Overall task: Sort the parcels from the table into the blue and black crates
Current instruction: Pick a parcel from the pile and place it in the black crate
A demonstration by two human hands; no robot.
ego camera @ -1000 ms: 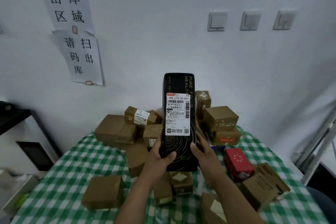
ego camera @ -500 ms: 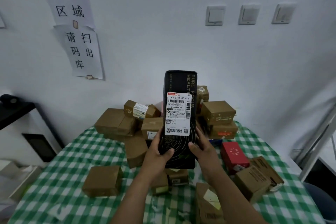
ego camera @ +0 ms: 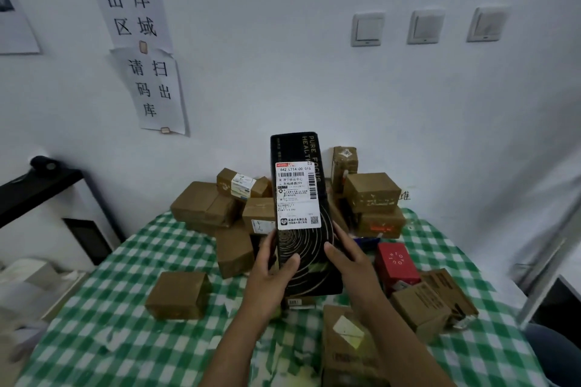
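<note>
A tall black box (ego camera: 300, 148) with a white shipping label stands upright in front of me, label facing the camera. My left hand (ego camera: 270, 280) grips its lower left edge, thumb across the front. My right hand (ego camera: 349, 264) grips its lower right edge. Behind it, several brown cardboard parcels (ego camera: 204, 204) are heaped on the green checked table (ego camera: 125, 292) against the wall. A red box (ego camera: 396, 264) lies to the right. No blue or black crate is in view.
A single brown parcel (ego camera: 179, 294) sits at the left of the table, others (ego camera: 434, 302) crowd the right and front (ego camera: 345, 345). Paper signs (ego camera: 147, 50) and three wall switches (ego camera: 426, 27) hang on the white wall. A black shelf (ego camera: 34, 188) stands at left.
The view has shifted slightly; the black box stays upright in both hands, held a little lower against the parcel heap than a second ago.
</note>
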